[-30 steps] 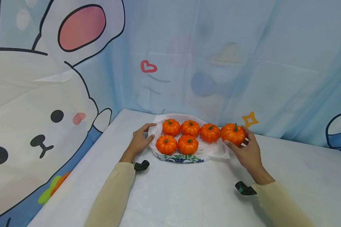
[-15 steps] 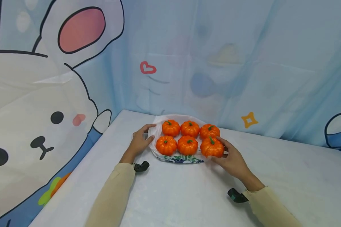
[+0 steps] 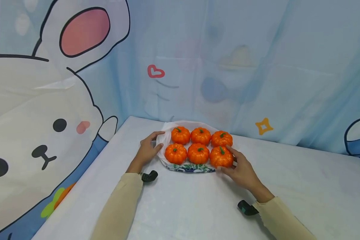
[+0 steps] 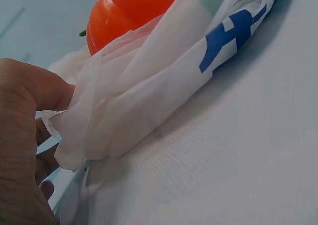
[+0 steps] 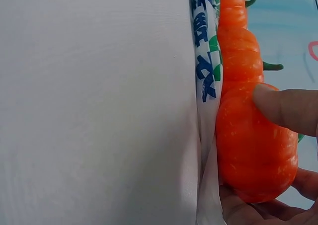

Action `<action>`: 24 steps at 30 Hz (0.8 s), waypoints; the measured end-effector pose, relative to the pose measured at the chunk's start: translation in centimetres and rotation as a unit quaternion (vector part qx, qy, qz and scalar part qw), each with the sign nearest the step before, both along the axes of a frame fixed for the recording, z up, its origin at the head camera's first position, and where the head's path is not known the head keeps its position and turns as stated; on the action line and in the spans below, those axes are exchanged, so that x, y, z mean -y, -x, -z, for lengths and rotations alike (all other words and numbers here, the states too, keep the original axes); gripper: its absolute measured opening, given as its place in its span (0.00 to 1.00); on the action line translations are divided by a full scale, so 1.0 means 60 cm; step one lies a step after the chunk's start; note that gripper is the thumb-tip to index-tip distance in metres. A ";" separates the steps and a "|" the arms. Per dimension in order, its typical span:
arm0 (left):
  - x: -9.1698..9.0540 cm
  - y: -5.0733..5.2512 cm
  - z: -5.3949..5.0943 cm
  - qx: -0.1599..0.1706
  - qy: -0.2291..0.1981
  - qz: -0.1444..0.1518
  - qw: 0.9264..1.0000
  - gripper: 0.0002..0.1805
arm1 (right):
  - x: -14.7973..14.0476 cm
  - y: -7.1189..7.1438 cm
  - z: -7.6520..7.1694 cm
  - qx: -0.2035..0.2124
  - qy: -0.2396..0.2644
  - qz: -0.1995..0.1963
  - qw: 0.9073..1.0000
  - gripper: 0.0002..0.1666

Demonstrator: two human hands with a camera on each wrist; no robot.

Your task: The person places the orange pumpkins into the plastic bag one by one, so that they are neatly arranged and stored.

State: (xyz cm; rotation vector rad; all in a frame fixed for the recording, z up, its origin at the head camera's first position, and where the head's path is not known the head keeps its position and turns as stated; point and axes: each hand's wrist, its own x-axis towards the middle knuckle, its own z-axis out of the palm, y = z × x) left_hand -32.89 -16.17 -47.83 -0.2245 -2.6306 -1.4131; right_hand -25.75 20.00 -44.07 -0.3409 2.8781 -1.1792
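Observation:
Several small orange pumpkins with green stems sit in two rows on a thin white plastic bag (image 3: 213, 126) with blue and green print. My right hand (image 3: 243, 170) grips the front-right pumpkin (image 3: 221, 158), thumb on its near side and fingers round the far side. That pumpkin (image 5: 257, 145) stands beside its front-row neighbour (image 5: 242, 53) in the right wrist view. At the bag's left end, my left hand (image 3: 147, 149) holds the gathered edge. The left wrist view has the thumb against the crumpled plastic (image 4: 107, 115); the other fingertips are partly hidden behind it.
A white cloth covers the table (image 3: 180, 206). Close behind the bag hangs a light blue curtain (image 3: 180, 96) with cartoon prints, which continues along the left side. A black wrist device (image 3: 247, 208) juts from the right sleeve, another (image 3: 149, 175) from the left.
My right hand has brought its pumpkin from the right end of the back row forward and left, into the front row's right end. The left hand has stayed on the bag's edge.

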 end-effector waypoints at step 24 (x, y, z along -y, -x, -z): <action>-0.004 0.003 0.001 -0.031 -0.052 0.007 0.998 0.15 | -0.044 -0.082 -0.020 -0.028 0.002 0.033 0.999 0.51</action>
